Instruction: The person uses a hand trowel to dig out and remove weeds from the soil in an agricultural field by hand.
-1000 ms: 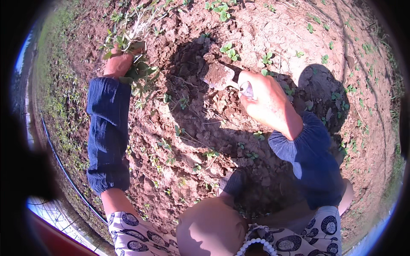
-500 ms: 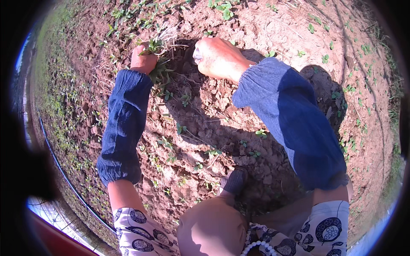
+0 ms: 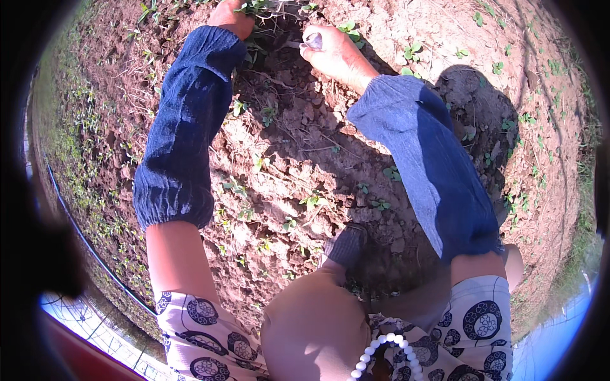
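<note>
At the top of the head view, my left hand (image 3: 234, 18) is closed round a bunch of green weeds (image 3: 255, 7) with narrow leaves and dry stalks. To its right my right hand (image 3: 337, 54) is curled in a fist just above the soil. A greyish, rounded end shows at the thumb side of that fist, and a thin pale strip points from it toward the weeds. What the fist holds is mostly hidden by the fingers. Blue sleeve covers (image 3: 190, 114) wrap both forearms. Between the hands lies shaded, crumbly brown soil (image 3: 298, 95).
Small broad-leaved seedlings (image 3: 412, 51) grow in the soil at right, and others stand near my bent knee (image 3: 314, 324). My foot in a dark sock (image 3: 345, 246) rests on the ground. A dark hose (image 3: 95, 254) runs along the left. White beads (image 3: 384, 340) hang at the bottom.
My left hand, with the weeds, has moved farther forward and slightly right. The right fist has turned, showing the greyish end. The view has also shifted, so the ground appears higher.
</note>
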Available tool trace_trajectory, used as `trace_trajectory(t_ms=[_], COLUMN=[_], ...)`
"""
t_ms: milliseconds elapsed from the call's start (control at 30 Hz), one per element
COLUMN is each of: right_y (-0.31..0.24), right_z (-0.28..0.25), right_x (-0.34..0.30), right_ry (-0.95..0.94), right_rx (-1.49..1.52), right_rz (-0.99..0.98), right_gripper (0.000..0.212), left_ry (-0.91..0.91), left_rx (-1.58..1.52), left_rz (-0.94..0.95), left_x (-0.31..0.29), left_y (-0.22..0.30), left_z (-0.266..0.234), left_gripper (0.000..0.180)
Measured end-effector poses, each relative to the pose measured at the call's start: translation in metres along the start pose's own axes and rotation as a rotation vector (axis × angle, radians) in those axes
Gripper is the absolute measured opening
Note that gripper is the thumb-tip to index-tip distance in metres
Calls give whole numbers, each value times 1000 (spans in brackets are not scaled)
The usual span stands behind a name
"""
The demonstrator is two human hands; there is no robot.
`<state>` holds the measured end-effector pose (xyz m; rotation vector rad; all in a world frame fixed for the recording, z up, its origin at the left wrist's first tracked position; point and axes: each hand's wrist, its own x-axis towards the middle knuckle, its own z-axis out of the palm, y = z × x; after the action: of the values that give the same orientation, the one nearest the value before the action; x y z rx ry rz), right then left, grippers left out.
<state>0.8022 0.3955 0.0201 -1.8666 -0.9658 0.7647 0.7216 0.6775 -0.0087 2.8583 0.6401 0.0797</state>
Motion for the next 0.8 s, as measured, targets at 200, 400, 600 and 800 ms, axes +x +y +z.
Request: trace_trajectory(t_ms=[200,400,600,800], right_y=[-81,-104,-105,-123], right_z=[-51,-115,-115,-110], right_x=[-41,-114,-116,-43], right_ry=[-85,-85,-374,-530], right_rx=[-479,-394,-622,-784], right_rz=[-42,-69,-68,-368], right_gripper=[25,21,22,6], left_ry=[103,30,-17,-169], left_rx=[-102,-277,-232,-118], left_rz=[-168,-186,413,224], left_x=[-32,-171,-190,-196], left_y=[-23,62,133,139], left_z=[-12,-121,-75,-49], left_gripper=[31,22,52,69])
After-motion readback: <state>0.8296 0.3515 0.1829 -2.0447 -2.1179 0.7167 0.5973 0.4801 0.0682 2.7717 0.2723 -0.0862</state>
